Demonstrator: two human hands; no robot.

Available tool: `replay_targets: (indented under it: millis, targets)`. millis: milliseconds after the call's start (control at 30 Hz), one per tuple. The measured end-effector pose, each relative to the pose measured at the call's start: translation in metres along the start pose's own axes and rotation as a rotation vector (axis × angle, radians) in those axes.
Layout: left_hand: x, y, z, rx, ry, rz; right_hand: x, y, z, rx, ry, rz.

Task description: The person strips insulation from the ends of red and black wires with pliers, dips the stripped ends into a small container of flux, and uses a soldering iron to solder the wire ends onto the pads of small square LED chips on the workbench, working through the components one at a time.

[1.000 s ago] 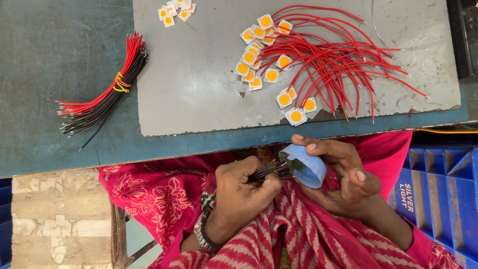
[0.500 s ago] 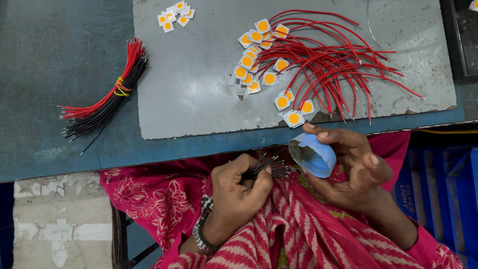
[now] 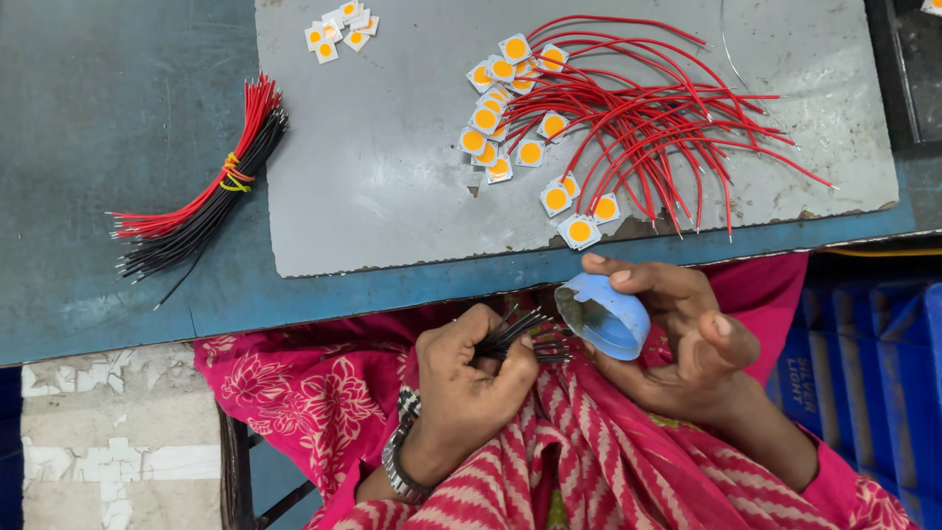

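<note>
Blue-grey desk point(image 3: 118, 294) fills the upper frame, with a grey metal sheet point(image 3: 392, 177) laid across its middle and right. I log contents from left to right.

Far left: tied bundle of red and black wires point(image 3: 201, 201), bound with a yellow tie, lying on the bare desk, untouched. On the sheet, upper left: small cluster of square chips with orange centres point(image 3: 341, 27), no wires on them. Centre to right: a fan of red leads point(image 3: 648, 118) running from a second group of chips point(image 3: 510, 108); these look already wired with red only, so by my reading the black side is what is left.

Below the desk edge, over the lap: left hand point(image 3: 461, 378), fingers closed round a tuft of short black wires point(image 3: 520, 339), their ends pointing right. Just beside those ends, right hand point(image 3: 677, 339) cups a small blue pot point(image 3: 601, 316), tilted with its mouth toward the wires, thumb and fingers wrapped around it.

Hard to make out: what the pot contains, and whether the wire tips touch its rim or sit just short. Blue crate point(image 3: 883, 344) at right is cut off by the frame.
</note>
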State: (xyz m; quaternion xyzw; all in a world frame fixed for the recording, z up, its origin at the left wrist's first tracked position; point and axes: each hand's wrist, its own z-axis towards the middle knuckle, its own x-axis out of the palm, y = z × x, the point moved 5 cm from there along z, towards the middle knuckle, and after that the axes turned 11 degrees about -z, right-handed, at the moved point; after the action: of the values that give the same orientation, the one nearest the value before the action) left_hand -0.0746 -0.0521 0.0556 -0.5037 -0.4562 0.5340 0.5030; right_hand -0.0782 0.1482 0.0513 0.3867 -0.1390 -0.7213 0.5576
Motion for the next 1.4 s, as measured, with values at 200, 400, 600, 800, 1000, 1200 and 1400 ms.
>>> replay_targets:
  millis: [200,400,600,800,1000,1200,1400]
  targets:
    - [0.002,0.003,0.002,-0.008,0.013,-0.047,0.005,0.004,-0.005,0.03,-0.017,0.055]
    - [0.001,0.004,0.003,-0.044,0.044,-0.052,0.008,0.005,-0.011,0.091,-0.014,0.098]
    - [0.002,0.007,0.003,-0.048,0.047,-0.067,0.006,0.006,-0.008,0.057,-0.007,0.054]
    - [0.0,0.008,0.002,-0.073,0.022,-0.087,0.0,0.002,-0.001,0.046,-0.038,-0.006]
    - [-0.001,-0.001,0.002,-0.06,0.016,-0.048,-0.007,-0.002,0.004,0.016,-0.021,-0.035]
    - [0.0,-0.007,0.003,0.026,0.035,0.046,-0.001,-0.005,0.003,0.035,-0.017,-0.023]
    - [-0.003,-0.002,0.003,0.025,0.025,0.063,0.002,-0.005,0.002,0.032,-0.003,-0.014]
